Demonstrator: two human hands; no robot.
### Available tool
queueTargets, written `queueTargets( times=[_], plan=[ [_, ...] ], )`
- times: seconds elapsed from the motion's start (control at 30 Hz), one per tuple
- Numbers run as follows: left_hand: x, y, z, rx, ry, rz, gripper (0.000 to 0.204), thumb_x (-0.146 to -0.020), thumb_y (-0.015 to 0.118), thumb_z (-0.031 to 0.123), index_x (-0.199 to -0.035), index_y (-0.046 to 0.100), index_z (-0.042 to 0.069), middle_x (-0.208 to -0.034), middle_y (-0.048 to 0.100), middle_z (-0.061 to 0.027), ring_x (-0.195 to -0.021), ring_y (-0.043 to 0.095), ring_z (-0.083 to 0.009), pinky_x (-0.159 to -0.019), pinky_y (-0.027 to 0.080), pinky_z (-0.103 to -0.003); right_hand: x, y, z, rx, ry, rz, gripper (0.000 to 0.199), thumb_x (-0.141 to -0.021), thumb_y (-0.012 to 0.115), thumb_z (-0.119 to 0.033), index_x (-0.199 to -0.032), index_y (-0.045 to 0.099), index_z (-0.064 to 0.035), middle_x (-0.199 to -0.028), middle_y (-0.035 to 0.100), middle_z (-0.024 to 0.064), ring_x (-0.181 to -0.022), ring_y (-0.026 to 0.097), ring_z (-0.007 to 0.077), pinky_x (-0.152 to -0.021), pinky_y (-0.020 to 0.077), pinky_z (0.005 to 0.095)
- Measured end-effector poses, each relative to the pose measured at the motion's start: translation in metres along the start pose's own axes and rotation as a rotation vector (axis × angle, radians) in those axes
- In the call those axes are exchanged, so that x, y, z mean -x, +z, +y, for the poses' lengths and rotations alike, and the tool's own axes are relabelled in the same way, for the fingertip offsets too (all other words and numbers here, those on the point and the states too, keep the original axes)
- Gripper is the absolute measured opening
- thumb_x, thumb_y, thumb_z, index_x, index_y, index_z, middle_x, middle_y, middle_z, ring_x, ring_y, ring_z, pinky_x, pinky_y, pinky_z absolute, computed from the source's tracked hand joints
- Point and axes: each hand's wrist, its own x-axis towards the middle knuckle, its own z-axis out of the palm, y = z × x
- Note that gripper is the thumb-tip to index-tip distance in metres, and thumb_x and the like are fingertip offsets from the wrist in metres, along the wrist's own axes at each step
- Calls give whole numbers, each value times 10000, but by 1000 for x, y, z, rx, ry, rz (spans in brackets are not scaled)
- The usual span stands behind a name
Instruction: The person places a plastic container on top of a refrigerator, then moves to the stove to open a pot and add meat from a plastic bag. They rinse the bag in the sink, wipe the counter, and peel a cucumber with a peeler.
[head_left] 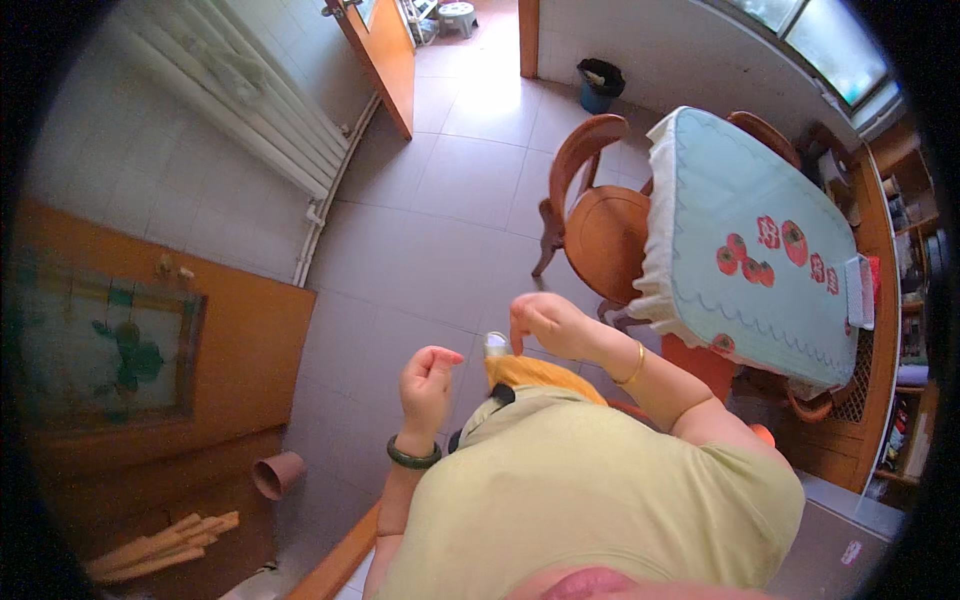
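My left hand (pixel 430 385) is raised in front of my body, fingers curled in and thumb against the index finger. A dark green bangle (pixel 413 455) circles that wrist. Opposite it, my right hand (pixel 548 322) bends downward with its fingers drawn together, a gold bracelet (pixel 634 362) on the wrist. Anything pinched in either hand is too small to make out. Below and between the hands shows orange-yellow cloth (pixel 540 375), with a small pale, shiny object (pixel 497 344) at its tip. What that object is, I cannot tell.
A wooden chair (pixel 605 240) stands beside a table with a pale green cloth (pixel 700 180). At left are a wooden door (pixel 250 320), a brown pot (pixel 279 474) and several pale sticks (pixel 165 548). A blue bin (pixel 598 92) sits near the far wall, by an open door (pixel 385 60).
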Motion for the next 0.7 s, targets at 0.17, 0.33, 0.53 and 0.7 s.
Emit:
queueTargets(
  times=[0.17,0.33,0.53,0.7],
  plan=[
    [-159,-83,51,336,141,-70,341,-1034,457,282,-821,612,66,-586,398,47,-473,317,-72,-437,247,-235,-208,-56,-38,-23,-90,-12,588,-1032,355,-359,-577,563,-49,-582,576,76,-586,540,217,-607,443,362],
    [-333,-130,77,108,-31,79,349,-1030,438,344,-909,621,73,-761,553,-7,-626,488,-96,-480,352,-222,-380,-128,-35,225,-241,-155,533,-1015,408,-380,-648,674,-100,-764,625,110,-770,611,300,-717,482,428],
    [-583,-157,121,-282,-197,-100,374,-999,510,402,-1047,651,59,-1013,636,-26,-880,592,-127,-722,485,-279,-523,-236,14,740,149,-338,387,-972,538,-381,-1196,638,-81,-1089,638,161,-1075,584,332,-905,481,424],
    [-807,-70,189,-595,129,-531,267,-944,609,265,-1029,661,18,-990,636,-78,-846,613,-171,-743,503,-306,-596,-373,1,597,459,-270,458,-941,577,-396,-1275,603,-83,-1192,635,165,-1132,581,321,-930,478,414]
  ],
)
